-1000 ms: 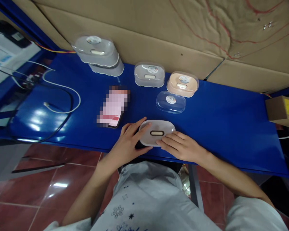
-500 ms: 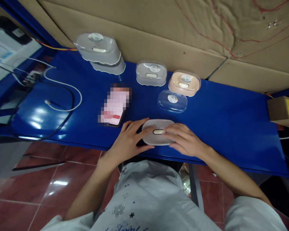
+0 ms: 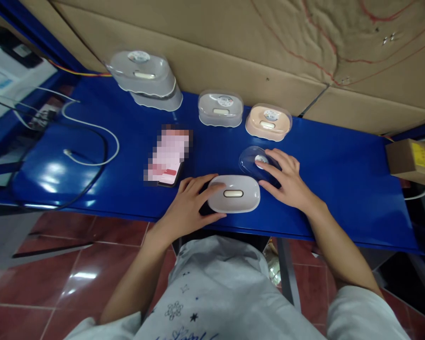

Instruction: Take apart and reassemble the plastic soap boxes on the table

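Near the front edge of the blue table lies a grey oval box [image 3: 246,202] with a pale bar set in the slot on its top. My left hand [image 3: 186,205] grips its left end, thumb at the near side and a finger laid across the top. Just beyond the box, my right hand [image 3: 288,182] has its thumb and fingers around the right part of a clear plastic lid [image 3: 248,160] with a round white label. The lid looks slightly tilted; whether it still touches the table I cannot tell.
Behind stand a lidded grey box [image 3: 219,115] and a lidded peach box [image 3: 267,130]. Two stacked grey boxes [image 3: 147,78] are at back left. A phone [image 3: 168,156] lies left of my hand, with cables [image 3: 92,123] further left. A cardboard box [image 3: 402,160] sits at far right.
My right hand has left the grey box and moved up and right onto the clear lid, which has shifted right and nearer. The left hand stays on the box.
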Demonstrator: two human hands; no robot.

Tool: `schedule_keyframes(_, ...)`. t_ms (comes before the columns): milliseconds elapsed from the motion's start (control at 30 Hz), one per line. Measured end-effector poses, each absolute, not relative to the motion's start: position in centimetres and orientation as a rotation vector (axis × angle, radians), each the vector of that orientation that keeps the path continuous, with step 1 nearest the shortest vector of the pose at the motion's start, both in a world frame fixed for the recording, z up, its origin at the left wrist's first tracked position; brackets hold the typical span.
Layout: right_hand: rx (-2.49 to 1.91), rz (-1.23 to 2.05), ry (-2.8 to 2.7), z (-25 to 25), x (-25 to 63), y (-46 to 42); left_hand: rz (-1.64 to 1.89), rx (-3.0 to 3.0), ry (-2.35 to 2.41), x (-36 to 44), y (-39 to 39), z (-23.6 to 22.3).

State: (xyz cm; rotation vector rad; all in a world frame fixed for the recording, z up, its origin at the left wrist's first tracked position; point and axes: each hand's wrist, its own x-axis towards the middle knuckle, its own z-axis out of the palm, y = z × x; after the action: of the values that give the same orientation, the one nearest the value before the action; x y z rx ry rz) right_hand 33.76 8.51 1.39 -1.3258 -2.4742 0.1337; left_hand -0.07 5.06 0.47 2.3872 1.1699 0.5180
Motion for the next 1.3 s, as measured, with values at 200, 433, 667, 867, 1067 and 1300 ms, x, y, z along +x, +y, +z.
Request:
schedule_keyframes(200, -1.706, 0.179, -2.292, 1.7, 33.8, 7.9, 0.532, 2.381, 1.193, -0.1, 5.0, 0.4)
schedule_keyframes(433, -1.397, 0.225, -2.468, 1.9, 35.2, 8.5, 0.503, 2.349, 1.15, -0.4, 5.1, 0.5)
schedule_keyframes(667, -1.403, 0.154, -2.444, 1.4, 35.6, 8.7, 0.463, 2.344, 1.094, -0.2, 5.4, 1.0)
schedule_keyframes(867, -1.392, 0.395, -2.451, 1.2, 35.7, 9.3, 0.469, 2.286, 1.12, -0.1, 5.1, 0.8)
schedule_keyframes(1067, -1.24, 0.471, -2.271, 2.0, 33.8, 8.2, 0.563, 2.206, 1.243, 1.3, 4.9, 0.4)
schedule_keyframes(1300, -1.127, 0.459, -2.495, 2.2, 31.3, 6.2, 0.614, 2.167, 1.27, 2.3, 5.6, -0.3)
